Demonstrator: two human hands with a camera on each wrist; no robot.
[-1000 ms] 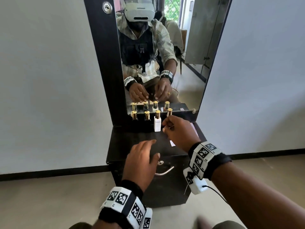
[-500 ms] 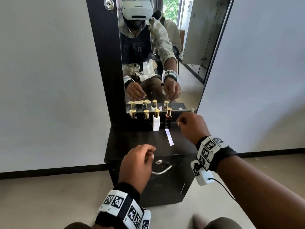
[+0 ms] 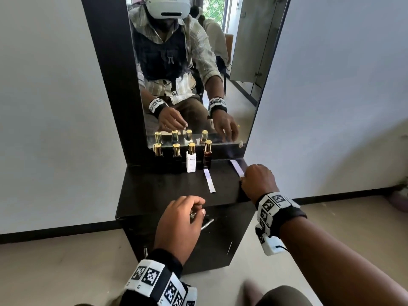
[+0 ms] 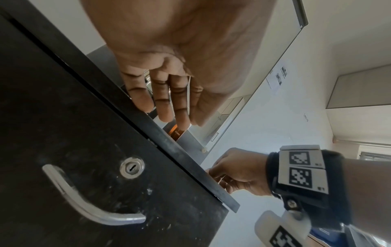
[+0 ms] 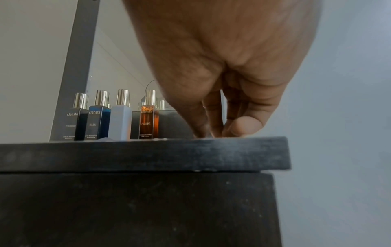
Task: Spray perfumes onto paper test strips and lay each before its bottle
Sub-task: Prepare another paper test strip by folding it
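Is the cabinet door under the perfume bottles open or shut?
Shut. The cabinet door sits flush beneath the top board's edge, and neither hand is on its handle.

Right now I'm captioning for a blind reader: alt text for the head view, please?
A right hand reaches for paper strips at a black cabinet's right edge. Four gold-capped perfume bottles line a mirror; one strip lies before the amber bottle. The left hand hovers nearer the camera.
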